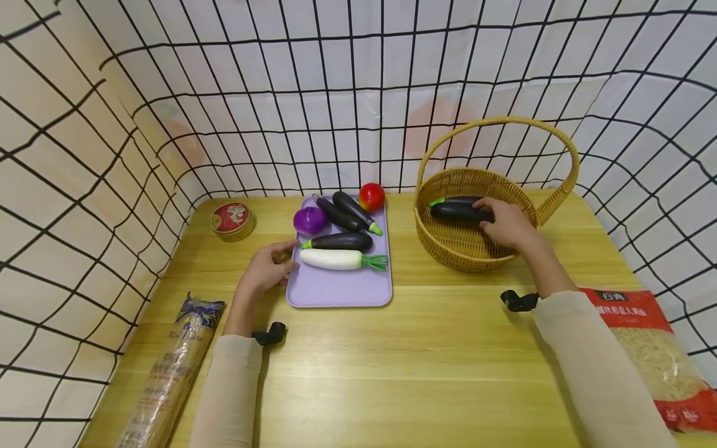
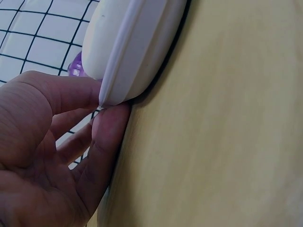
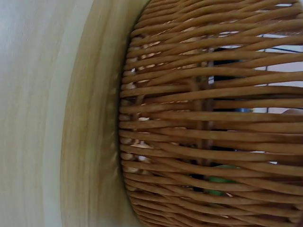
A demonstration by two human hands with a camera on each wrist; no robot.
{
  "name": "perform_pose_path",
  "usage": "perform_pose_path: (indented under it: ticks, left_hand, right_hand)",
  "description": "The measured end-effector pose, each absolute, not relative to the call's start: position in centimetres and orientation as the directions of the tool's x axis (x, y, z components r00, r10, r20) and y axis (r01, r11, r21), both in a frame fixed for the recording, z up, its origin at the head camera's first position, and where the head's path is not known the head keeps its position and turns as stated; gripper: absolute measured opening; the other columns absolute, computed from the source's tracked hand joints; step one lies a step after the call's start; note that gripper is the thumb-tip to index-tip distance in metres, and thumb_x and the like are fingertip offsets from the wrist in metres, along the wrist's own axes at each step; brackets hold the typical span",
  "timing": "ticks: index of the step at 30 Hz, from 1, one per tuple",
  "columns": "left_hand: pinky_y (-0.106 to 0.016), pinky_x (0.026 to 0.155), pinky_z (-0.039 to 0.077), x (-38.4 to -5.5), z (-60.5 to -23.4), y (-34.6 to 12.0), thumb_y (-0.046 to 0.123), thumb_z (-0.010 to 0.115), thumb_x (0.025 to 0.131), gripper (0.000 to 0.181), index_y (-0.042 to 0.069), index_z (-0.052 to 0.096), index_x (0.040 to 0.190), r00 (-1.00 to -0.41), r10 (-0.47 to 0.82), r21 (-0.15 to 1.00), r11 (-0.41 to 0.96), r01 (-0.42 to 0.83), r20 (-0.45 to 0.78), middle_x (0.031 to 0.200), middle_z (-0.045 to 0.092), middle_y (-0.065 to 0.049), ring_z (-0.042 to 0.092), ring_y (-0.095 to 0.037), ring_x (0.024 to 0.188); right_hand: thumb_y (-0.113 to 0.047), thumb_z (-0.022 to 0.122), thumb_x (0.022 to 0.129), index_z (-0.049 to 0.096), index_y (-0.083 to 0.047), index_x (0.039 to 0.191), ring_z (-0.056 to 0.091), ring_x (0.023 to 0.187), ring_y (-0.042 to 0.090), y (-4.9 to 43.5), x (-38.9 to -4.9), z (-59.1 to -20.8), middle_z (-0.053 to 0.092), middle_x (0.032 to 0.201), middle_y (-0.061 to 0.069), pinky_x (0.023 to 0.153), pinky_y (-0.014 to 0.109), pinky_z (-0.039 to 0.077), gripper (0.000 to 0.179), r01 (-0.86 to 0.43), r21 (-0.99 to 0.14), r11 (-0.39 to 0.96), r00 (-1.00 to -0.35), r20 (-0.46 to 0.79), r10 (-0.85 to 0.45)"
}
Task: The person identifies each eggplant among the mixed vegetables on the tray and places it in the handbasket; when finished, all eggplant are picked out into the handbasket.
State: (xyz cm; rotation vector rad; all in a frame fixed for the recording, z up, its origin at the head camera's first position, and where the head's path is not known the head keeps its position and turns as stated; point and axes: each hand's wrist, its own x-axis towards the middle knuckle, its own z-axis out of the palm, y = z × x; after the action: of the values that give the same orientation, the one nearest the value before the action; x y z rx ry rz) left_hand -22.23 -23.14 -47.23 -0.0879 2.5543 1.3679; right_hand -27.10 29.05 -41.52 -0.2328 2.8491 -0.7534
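Note:
My left hand [image 1: 269,267] is at the left edge of a lilac tray [image 1: 338,291]; in the left wrist view its thumb and a finger pinch the tray's rim. On the tray lie a white radish [image 1: 332,259], several dark eggplants [image 1: 340,241], a purple onion [image 1: 310,221] and, at the back right corner, a red round fruit [image 1: 372,197]. My right hand [image 1: 508,224] reaches into a wicker basket [image 1: 439,247] and grips a dark eggplant [image 1: 456,213] by its thick end. Behind that eggplant lies another one [image 1: 463,200]. Basket weave [image 3: 213,123] mostly hides the inside from the right wrist view.
A round red-topped tin [image 1: 232,221] stands left of the tray. A long clear packet [image 1: 168,373] lies at the front left, and a red-and-clear bag [image 1: 652,354] at the right beside my sleeve. Black wire grid [image 1: 350,93] encloses the table's back and sides. The basket's tall handle arches up.

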Motion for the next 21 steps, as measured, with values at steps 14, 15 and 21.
perform_pose_path:
  ticks: [14, 15, 21]
  left_hand:
    - [-0.031, 0.068, 0.064, -22.12, -47.06, -23.07, 0.013, 0.072, 0.096, 0.059, 0.025, 0.055, 0.151, -0.970, 0.060, 0.809, 0.566, -0.161, -0.235, 0.146, 0.057, -0.016, 0.064, -0.024, 0.085]
    - [-0.031, 0.068, 0.064, -22.11, -47.05, -23.08, 0.013, 0.072, 0.096, 0.059, 0.025, 0.054, 0.151, -0.970, 0.060, 0.809, 0.566, -0.161, -0.235, 0.146, 0.057, -0.016, 0.064, -0.024, 0.085]
    - [-0.031, 0.068, 0.064, -22.04, -47.07, -23.12, 0.013, 0.071, 0.096, 0.059, 0.025, 0.054, 0.151, -0.972, 0.061, 0.806, 0.571, -0.154, -0.229, 0.147, 0.057, -0.016, 0.064, -0.024, 0.085]
  right_hand:
    - [-0.011, 0.055, 0.102, 0.044, 0.001, 0.148, 0.042, 0.134, 0.055, 29.09, -27.96, -42.15, 0.046, 0.147, 0.034, 0.108, 0.069, 0.040, 0.049, -0.097, -0.452, 0.887, -0.972, -0.149, -0.182]
    - [-0.011, 0.055, 0.102, 0.044, 0.001, 0.148, 0.042, 0.134, 0.054, 29.06, -27.94, -42.17, 0.046, 0.147, 0.034, 0.108, 0.068, 0.040, 0.049, -0.096, -0.457, 0.884, -0.973, -0.146, -0.181]
    - [-0.013, 0.055, 0.103, 0.045, 0.000, 0.148, 0.044, 0.133, 0.052, 28.80, -27.51, -41.86, 0.049, 0.145, 0.032, 0.109, 0.068, 0.040, 0.048, -0.102, -0.485, 0.868, -0.979, -0.108, -0.175]
